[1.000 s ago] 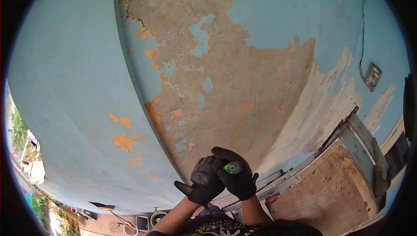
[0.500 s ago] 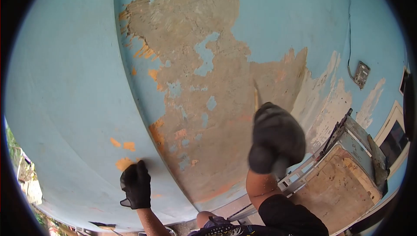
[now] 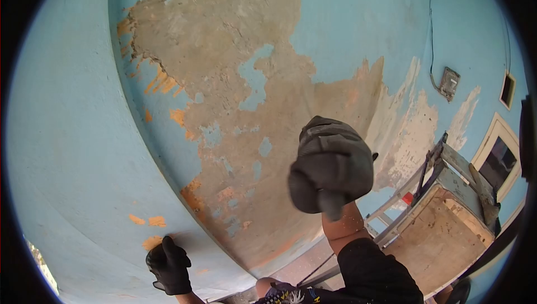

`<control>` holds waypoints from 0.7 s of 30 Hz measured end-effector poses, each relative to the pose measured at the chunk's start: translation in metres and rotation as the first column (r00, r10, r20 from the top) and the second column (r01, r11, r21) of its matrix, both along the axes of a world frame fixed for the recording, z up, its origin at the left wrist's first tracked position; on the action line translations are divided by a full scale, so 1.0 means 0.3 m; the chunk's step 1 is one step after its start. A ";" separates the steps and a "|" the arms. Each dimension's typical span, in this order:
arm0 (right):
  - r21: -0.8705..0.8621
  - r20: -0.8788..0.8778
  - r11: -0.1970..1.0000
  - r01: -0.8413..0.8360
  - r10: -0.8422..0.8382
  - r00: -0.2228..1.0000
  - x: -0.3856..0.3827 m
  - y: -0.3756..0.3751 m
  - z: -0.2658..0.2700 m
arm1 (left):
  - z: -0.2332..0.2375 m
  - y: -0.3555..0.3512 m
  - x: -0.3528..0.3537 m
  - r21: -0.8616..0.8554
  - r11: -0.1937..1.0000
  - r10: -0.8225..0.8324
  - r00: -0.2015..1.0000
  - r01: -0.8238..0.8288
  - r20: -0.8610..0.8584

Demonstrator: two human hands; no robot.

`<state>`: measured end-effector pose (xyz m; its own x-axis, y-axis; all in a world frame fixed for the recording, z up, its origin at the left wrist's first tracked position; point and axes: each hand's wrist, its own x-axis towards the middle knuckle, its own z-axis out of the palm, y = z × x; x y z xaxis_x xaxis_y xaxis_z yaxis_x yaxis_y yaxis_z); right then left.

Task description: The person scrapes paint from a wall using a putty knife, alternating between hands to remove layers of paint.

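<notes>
My right hand point(image 3: 333, 164), in a dark glove, is closed in a fist in front of the bare grey-brown patch of the wall point(image 3: 240, 41). A grey, blurred end point(image 3: 333, 206) shows below the fist; most of the held tool is hidden. At the lower left, my left hand point(image 3: 169, 267), also gloved, lies against the blue projecting wall section point(image 3: 72, 136), just below orange spots point(image 3: 156, 221). Its fingers look curled, with one digit pointing up, and no object shows in it.
A worn wooden piece of furniture point(image 3: 433, 239) stands at the lower right beside metal rails. Above it, an electrical box point(image 3: 449, 84) with a cable hangs on the wall. A framed opening point(image 3: 498, 158) is at the far right.
My right hand has moved left and up, and the thin tan tool seen above it is now out of sight. The view has shifted slightly; my left hand stays beside the orange spots.
</notes>
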<state>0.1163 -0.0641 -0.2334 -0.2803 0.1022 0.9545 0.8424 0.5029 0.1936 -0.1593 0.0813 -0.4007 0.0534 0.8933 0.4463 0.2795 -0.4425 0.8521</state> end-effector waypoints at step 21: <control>-0.305 -0.215 0.915 -0.263 0.203 0.955 0.364 -0.077 -0.238 | -0.012 0.007 0.001 -0.167 0.984 -0.037 0.991 0.058 0.127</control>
